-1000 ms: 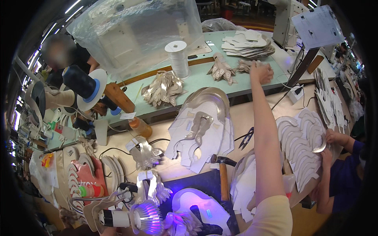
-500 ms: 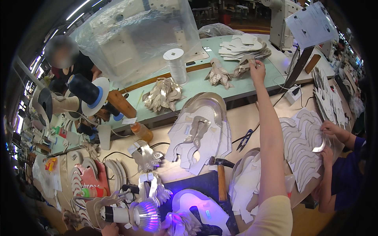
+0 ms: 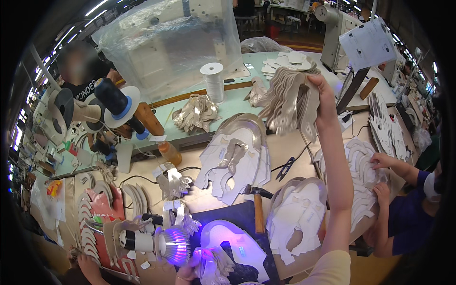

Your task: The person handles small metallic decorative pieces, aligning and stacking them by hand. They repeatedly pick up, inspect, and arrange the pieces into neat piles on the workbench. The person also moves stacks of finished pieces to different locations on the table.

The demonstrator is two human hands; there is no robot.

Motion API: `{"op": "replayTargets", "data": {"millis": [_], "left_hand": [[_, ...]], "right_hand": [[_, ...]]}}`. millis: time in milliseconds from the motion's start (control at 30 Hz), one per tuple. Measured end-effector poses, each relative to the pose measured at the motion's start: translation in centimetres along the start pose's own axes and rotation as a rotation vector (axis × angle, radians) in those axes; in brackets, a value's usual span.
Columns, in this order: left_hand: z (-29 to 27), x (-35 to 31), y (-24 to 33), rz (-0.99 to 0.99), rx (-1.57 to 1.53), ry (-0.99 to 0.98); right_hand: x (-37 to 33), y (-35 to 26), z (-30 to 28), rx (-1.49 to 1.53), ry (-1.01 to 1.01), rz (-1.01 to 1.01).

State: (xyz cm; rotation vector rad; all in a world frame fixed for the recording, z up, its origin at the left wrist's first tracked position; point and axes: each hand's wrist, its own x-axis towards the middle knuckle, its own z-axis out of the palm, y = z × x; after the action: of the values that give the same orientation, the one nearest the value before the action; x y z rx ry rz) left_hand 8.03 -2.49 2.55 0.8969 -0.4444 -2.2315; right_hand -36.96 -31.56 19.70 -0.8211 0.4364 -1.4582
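Bundle (image 3: 287,102) of thin beige pieces, hung fanwise from the right grip (image 3: 324,97), above the front edge of the green surface (image 3: 232,103). The right grip is closed on the upper end; the lower ends hang spread, some with a metallic sheen. Behind the bundle, and partly hidden by it: a white stack (image 3: 289,61). At its left, a small bunch (image 3: 257,92), then a white spool (image 3: 213,83) and a loose pile (image 3: 195,113).

Lower edge: the left grip (image 3: 186,271) is at a purple-lit bunch (image 3: 216,266); whether its fingers are closed cannot be told. Just above and left, a lamp (image 3: 175,246) throws purple light on this bunch and on a white panel (image 3: 237,244), which lies on a dark board (image 3: 237,213).

Centre, on the beige surface (image 3: 280,152): a large stack (image 3: 235,161) of white panels, with 1 forked piece lying on top. To its right, snips (image 3: 286,167); below, a hammer (image 3: 259,211) with a wooden handle, beside a further panel stack (image 3: 299,213).

Right: a co-worker's 2 hands (image 3: 387,161) at rows of curved pieces (image 3: 358,166).
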Motion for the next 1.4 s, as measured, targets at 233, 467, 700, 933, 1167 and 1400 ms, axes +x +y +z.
{"op": "replayTargets", "data": {"millis": [233, 467, 700, 933, 1167, 1400], "left_hand": [[-3.0, 2.0, -3.5, 0.050, -0.074, -0.002], [-0.7, 2.4, -2.8, 0.059, 0.028, -0.068], [-1.2, 2.5, -3.1, 0.061, 0.058, -0.086], [-2.0, 3.0, -3.5, 0.040, 0.024, -0.158], [-2.2, 2.9, -3.9, 0.095, 0.112, -0.106], [-3.0, 3.1, -4.1, 0.061, 0.101, -0.045]], "right_hand": [[-5.4, 0.5, 8.3, 0.039, -0.235, 0.143], [-7.4, 0.4, 11.7, 0.041, -0.266, 0.180], [-8.9, 0.4, 13.3, 0.111, -0.346, 0.216], [-10.1, 0.8, 15.2, 0.021, -0.342, 0.257], [-11.6, 0.6, 16.1, -0.196, -0.194, 0.219], [-13.2, 0.6, 16.2, -0.286, -0.139, 0.198]]}}
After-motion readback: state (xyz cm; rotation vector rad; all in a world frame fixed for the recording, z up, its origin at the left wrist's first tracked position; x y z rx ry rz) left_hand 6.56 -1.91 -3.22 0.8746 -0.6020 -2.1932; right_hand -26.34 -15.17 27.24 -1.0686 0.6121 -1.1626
